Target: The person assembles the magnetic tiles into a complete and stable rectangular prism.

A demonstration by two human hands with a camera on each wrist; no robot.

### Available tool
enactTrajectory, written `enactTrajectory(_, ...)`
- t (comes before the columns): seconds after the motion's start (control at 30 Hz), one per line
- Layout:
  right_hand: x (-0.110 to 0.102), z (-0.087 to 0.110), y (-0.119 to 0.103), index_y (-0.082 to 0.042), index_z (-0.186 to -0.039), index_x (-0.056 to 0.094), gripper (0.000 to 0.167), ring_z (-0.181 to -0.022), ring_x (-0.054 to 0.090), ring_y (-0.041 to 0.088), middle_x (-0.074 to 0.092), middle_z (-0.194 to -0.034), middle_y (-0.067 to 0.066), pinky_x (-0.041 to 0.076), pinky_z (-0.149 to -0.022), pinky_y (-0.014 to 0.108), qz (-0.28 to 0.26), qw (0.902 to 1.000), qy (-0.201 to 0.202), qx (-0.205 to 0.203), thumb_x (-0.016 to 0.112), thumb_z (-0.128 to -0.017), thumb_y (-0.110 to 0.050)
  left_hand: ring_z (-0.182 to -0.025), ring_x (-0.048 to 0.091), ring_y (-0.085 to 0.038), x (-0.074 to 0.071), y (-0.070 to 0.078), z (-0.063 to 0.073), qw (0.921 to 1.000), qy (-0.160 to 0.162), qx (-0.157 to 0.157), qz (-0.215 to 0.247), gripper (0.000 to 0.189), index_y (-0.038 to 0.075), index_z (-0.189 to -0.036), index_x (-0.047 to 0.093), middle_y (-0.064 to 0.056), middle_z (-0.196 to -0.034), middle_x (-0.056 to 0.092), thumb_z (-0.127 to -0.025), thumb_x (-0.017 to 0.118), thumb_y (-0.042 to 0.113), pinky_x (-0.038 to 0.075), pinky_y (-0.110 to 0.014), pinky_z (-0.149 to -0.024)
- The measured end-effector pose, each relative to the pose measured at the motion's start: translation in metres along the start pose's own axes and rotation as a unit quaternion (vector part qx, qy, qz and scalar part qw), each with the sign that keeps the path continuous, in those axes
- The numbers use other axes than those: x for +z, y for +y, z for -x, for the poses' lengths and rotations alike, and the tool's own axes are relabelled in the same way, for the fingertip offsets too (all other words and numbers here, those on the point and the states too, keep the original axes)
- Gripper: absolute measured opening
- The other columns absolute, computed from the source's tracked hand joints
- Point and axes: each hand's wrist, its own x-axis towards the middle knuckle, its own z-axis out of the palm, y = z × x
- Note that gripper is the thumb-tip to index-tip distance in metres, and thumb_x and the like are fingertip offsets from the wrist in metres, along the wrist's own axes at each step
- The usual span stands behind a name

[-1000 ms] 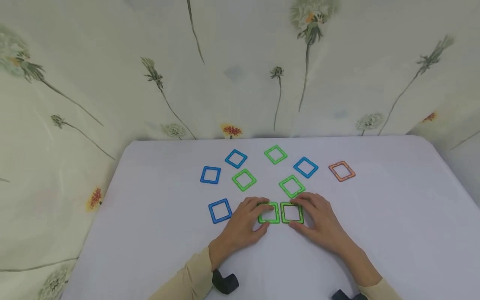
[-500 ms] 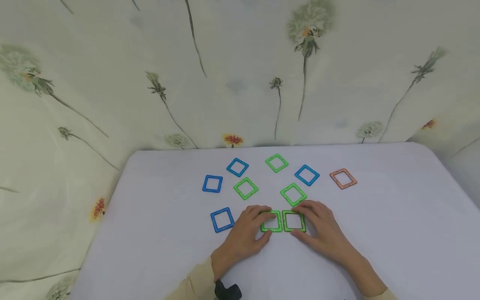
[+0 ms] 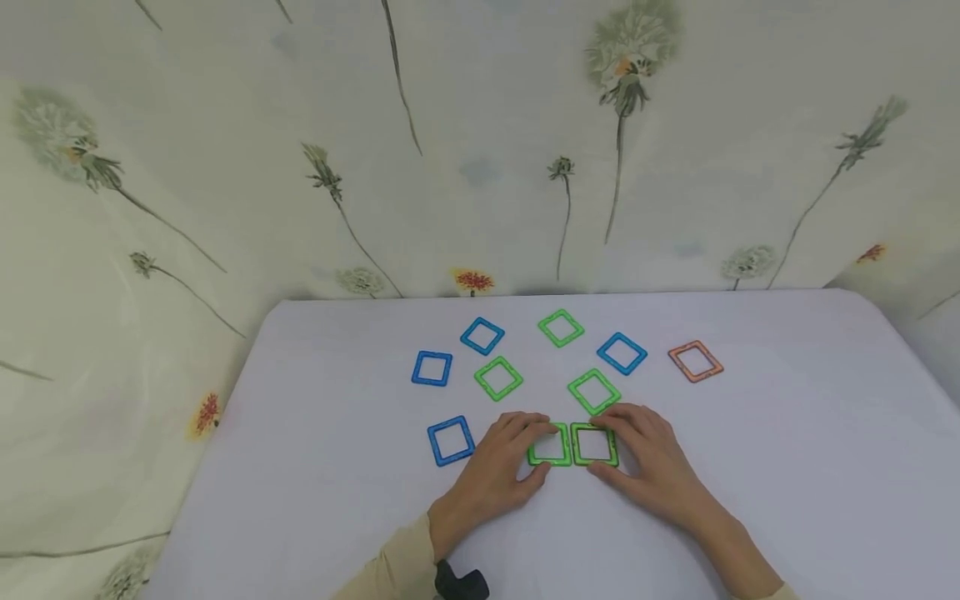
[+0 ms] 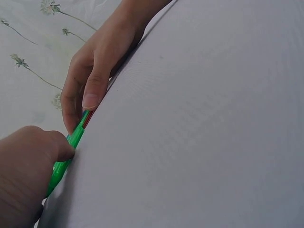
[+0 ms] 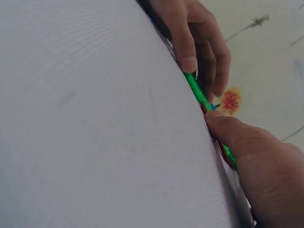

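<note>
Two green square magnetic tiles lie side by side near the middle of the white table, their facing edges right up against each other in the head view. My left hand (image 3: 495, 467) pinches the left green tile (image 3: 567, 447) between thumb and fingers, at its near and far edges. With the same kind of grip, my right hand (image 3: 660, 462) holds the right green tile (image 3: 576, 447). A red edge (image 5: 223, 152) shows under that right tile in the right wrist view. In the left wrist view, the left thumb presses the near side of the green tile (image 4: 59, 173).
Behind the hands lie more square tiles: a green one (image 3: 577, 394) close to the right fingers, another green one (image 3: 482, 386), several blue ones such as this blue tile (image 3: 432, 382), and an orange tile (image 3: 707, 376). A blue tile (image 3: 452, 459) sits beside the left hand.
The head view has shifted, so the whole scene sits lower and slightly further right. Both hands keep their grip, and the tiles hold their places relative to each other.
</note>
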Motion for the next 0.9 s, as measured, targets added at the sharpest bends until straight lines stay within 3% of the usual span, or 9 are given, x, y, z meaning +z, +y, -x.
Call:
enactTrajectory(0.5,-0.0021,-0.001,-0.0014,-0.017,-0.125,0.058,0.058,-0.121,0.041,0.021,0.052,-0.125,0.001,0.024,-0.102,0.045,0.005,0.9998,0.005,-0.02,0.078,-0.074,-0.037,-0.129,0.041,-0.012,-0.002,-0.0001,-0.0002,0.9999,0.006,0.012,0.005,0.044,0.024,-0.13,0.051,0.006,-0.137,0.05,-0.089,0.064,0.03,0.038,-0.031,-0.107)
enactTrajectory(0.9,-0.001,0.0001,-0.0006,-0.019,-0.125,0.058,0.058,-0.12,0.04,0.019,0.05,-0.126,0.0,0.024,-0.102,0.045,0.007,0.9999,-0.002,-0.007,0.078,-0.075,-0.038,-0.129,0.04,-0.012,-0.0012,0.001,-0.0005,0.9998,0.006,0.018,-0.001,0.044,0.024,-0.131,0.05,0.006,-0.137,0.049,-0.089,0.064,0.03,0.038,-0.031,-0.107)
